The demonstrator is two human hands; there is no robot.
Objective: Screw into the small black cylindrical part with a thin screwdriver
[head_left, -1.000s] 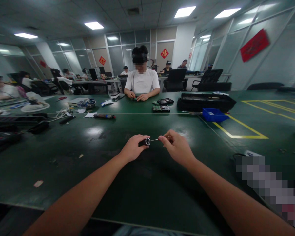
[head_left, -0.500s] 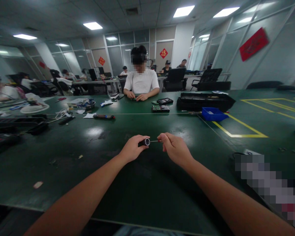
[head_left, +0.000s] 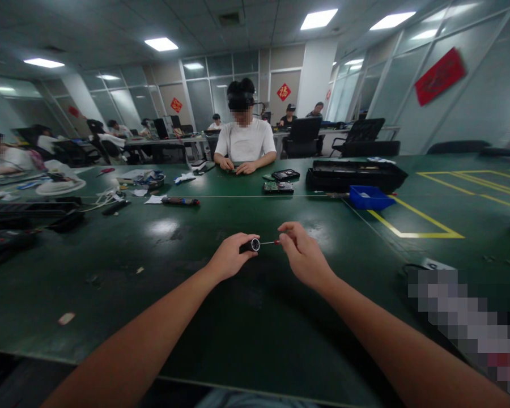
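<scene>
The long green table [head_left: 110, 294] is filling nearly the whole view, its dark mat catching glare from the ceiling lights. Yellow tape lines [head_left: 412, 224] are marking out a box on its right side. Across the table a person in a white shirt [head_left: 246, 141] is sitting with both hands down on the surface, and more people are working at the far left edge. A long black case [head_left: 355, 175] is lying to the right of that person, with a blue tray [head_left: 369, 198] sitting just in front of it and touching the tape line. A green circuit board [head_left: 278, 187] is resting near the middle, and a dark pen-like tool [head_left: 181, 200] is lying to the left of it.

Now down to the action: both bare arms are stretching out over the mat. The left hand [head_left: 229, 258] is curling round a small black cylinder [head_left: 250, 246], pinching it between thumb and fingers, its silver-rimmed end facing right, just above the table's centre. The right hand [head_left: 304, 255] is closing its fingertips on a thin screwdriver [head_left: 270, 242], whose slim shaft is pointing straight into that rimmed end, the tip touching the cylinder.
</scene>
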